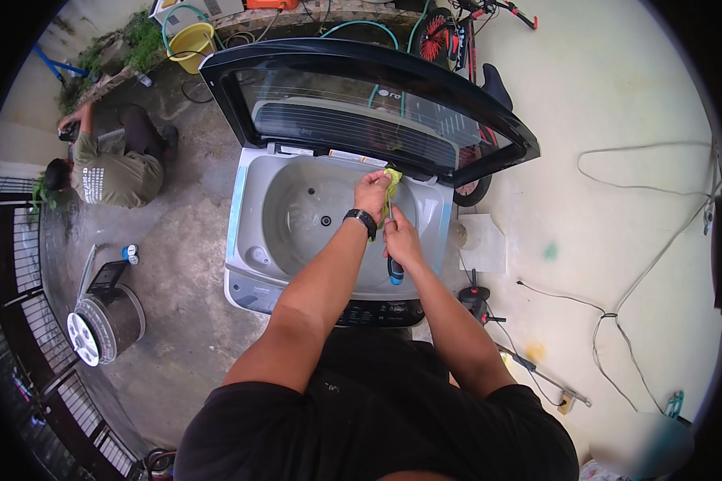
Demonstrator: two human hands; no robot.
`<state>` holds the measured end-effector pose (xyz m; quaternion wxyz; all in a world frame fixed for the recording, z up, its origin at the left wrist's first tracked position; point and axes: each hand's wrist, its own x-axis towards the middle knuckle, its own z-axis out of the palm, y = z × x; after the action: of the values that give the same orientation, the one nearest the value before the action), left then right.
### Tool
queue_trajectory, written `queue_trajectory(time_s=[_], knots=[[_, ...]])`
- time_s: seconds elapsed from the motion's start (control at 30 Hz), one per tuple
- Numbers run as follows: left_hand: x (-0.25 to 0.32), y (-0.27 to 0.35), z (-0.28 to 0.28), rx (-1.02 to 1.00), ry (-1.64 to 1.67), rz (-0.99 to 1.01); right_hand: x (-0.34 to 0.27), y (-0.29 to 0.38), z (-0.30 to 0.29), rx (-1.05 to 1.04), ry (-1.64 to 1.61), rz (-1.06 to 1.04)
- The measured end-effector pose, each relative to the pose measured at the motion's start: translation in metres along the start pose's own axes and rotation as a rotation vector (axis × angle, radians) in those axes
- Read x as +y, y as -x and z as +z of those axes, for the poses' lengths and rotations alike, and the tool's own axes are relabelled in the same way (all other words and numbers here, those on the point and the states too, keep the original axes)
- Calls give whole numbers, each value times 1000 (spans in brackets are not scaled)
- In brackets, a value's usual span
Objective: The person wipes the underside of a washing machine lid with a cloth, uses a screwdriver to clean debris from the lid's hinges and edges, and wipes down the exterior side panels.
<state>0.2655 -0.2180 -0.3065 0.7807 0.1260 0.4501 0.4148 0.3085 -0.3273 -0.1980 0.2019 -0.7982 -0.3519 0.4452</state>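
Before me stands a top-loading washing machine (246, 276) with its dark glass lid (361, 60) raised. My left hand (371, 193) holds a yellow-green cloth (392, 178) over the right part of the open tub mouth. Just below and right of it, my right hand (402, 240) grips a screwdriver (395, 272) by its black and blue handle, the metal shaft pointing up against the cloth. The screwdriver's tip is hidden by the cloth. Inside, the tub floor (301, 222) shows a round central hub (326, 220) without a pulsator.
A person (117, 174) crouches at the left. A removed wash drum (114, 318) lies on the concrete floor, lower left. A yellow bucket (191, 45) and a bicycle (436, 36) stand behind the lid. Cables (644, 270) run along the wall on the right.
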Motion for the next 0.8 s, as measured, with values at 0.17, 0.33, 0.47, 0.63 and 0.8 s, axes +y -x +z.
queue_trajectory(time_s=[0.17,0.33,0.47,0.63,0.8], knots=[[1,2,6,-15,93,-25,-16,3,-12,5,113,-49],[-2,-2,0,55,-45,6,-16,0,-6,15,55,8],[2,-3,-6,66,-212,48,-4,-23,8,40,314,-153],[35,-9,-31,141,-302,42,-59,-14,31,-59,224,-132],[78,-36,-93,210,-191,163,-104,-35,67,-237,338,-251]])
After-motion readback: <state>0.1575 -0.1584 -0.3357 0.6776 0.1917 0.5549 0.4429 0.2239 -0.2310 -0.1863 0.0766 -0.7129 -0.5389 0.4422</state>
